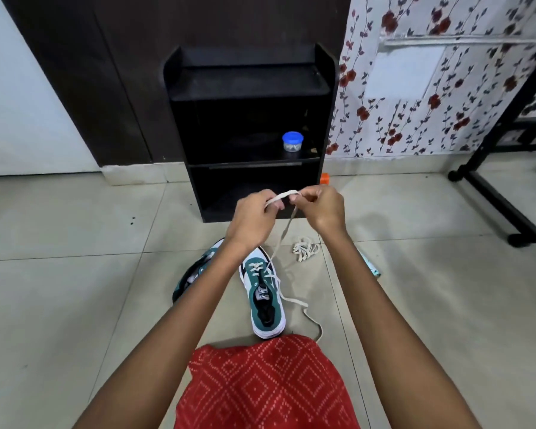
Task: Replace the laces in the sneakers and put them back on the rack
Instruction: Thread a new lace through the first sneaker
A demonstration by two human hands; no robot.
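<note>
Left hand and right hand stretched well forward, held close together, each pinched a flat white lace.

Two sneakers are counted: one uncovered sneaker and one half-hidden sneaker. Two hands are seen, a left hand and a right hand. One lace, one lace bundle, one rack and one jar are counted.

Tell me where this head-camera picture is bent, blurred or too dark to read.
Head view: wide-angle bending bows the sides of the rack and the tile lines of the floor; the wallpaper smears toward the top right corner; the rack's lower shelf is almost black; the left hand, right hand and lace look slightly soft.
</note>
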